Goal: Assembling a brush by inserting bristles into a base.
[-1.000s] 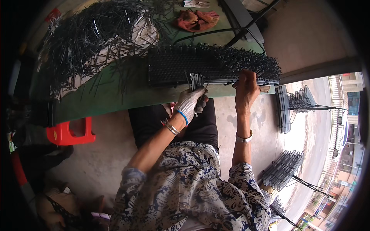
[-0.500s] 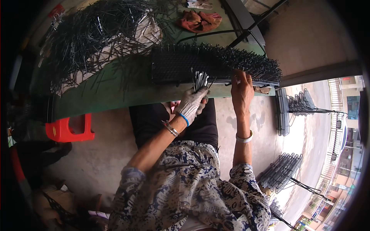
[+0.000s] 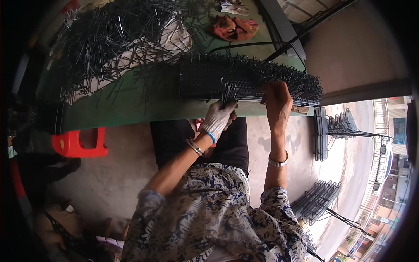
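Black perforated rack [image 3: 205, 83], one, long and low, lying along the near edge of a green tabletop [image 3: 148, 109]; its left part shows bare rows of holes, while the right part and far side carry a dense stand of thin black pieces [image 3: 301, 81]. Left hand [image 3: 217, 118], one, in a white knitted glove with a blue cuff, just before the rack: grip closed around a bundle of thin dark strips [image 3: 228, 92], their ends fanned upward against the rack's front. Right hand [image 3: 279, 105], one, bare, a pale banded bracelet or watch [image 3: 278, 162] at the wrist: fingers bent at the rack's front edge, right of the bundle; tips hidden, so whether this grip pinches anything cannot be told. Loose heap of similar black strips [image 3: 118, 35], large, at the far left of the tabletop, lying partly over a pale sheet [image 3: 174, 37]. Reddish crumpled cloth [image 3: 235, 28], one, behind the rack; whitish glove-like item [image 3: 235, 8], beyond it. Red plastic stool [image 3: 65, 144], one, on the floor at left. Dark wire frames [image 3: 321, 135], in stacked groups, standing at right near the bright paving.
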`<state>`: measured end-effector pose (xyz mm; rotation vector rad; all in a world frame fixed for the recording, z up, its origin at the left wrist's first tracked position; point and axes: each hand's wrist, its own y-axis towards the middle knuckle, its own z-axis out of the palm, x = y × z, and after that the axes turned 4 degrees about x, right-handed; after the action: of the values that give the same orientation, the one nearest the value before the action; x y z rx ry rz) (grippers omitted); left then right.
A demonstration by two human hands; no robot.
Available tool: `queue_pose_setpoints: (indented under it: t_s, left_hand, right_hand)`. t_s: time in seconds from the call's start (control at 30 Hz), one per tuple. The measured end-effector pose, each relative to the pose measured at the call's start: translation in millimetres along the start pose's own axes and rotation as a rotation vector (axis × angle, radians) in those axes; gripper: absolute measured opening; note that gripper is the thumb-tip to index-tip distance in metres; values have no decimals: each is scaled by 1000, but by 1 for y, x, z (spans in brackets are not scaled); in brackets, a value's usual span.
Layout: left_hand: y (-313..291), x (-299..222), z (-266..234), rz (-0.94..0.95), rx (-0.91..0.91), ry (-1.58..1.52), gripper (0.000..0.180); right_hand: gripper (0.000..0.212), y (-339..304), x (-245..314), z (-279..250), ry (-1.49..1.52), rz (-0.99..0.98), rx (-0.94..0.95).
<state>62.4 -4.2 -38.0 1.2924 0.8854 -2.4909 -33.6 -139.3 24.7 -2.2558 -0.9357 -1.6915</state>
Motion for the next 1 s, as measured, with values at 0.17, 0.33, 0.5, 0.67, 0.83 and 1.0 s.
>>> queue_pose_setpoints:
  t_s: [0.17, 0.33, 0.5, 0.67, 0.83, 1.0]
  left_hand:
    - [2, -1, 5, -105, 16, 26, 26]
    - [0, -6, 8, -167, 58, 101, 26]
    - [0, -7, 7, -167, 82, 80, 25]
    - [2, -4, 4, -174, 114, 85, 23]
    - [3, 0, 3, -162, 120, 95, 22]
    - [3, -1, 1, -152, 136, 153, 23]
  right_hand:
    - [4, 31, -20, 13, -401, -369, -271]
    - [5, 46, -30, 24, -530, -464, -307]
    - [5, 45, -27, 24, -520, -398, -279]
    - [4, 43, -24, 22, -484, -298, -230]
    - [4, 44, -37, 19, -463, -325, -225]
    - [6, 44, -34, 22, -633, -342, -140]
